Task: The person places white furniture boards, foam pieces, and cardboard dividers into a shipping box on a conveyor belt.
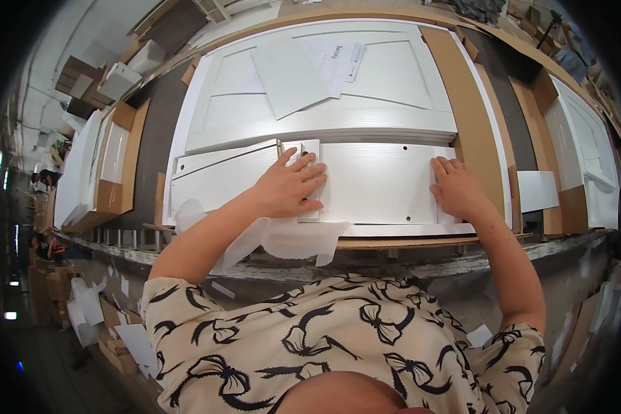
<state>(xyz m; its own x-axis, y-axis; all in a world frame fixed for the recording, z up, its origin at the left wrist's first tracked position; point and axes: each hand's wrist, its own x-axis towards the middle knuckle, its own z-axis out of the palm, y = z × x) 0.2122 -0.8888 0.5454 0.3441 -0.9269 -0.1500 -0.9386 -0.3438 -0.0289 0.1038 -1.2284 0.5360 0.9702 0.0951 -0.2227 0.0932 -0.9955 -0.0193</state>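
Observation:
In the head view, my left hand (291, 185) lies with fingers spread over narrow white pieces (311, 148) between two board sections. To their right is a flat white board (372, 183) with small dark holes near its edges. My right hand (457, 188) rests on the right end of that board, fingers flat over a narrow white strip (446, 215). Left of my left hand lies another white board (217, 176) with a dark slanting line along it. Beyond them, a large white framed panel (386, 121) carries loose paper sheets (290, 79). Everything sits in an open cardboard box (472, 117).
Thin translucent wrapping (303, 243) hangs over the box's near edge. Another open carton (110, 162) with white panels stands left, and one with a white framed panel (583, 138) stands right. The worn bench edge (366, 268) runs before me. Cardboard scraps (121, 352) lie lower left.

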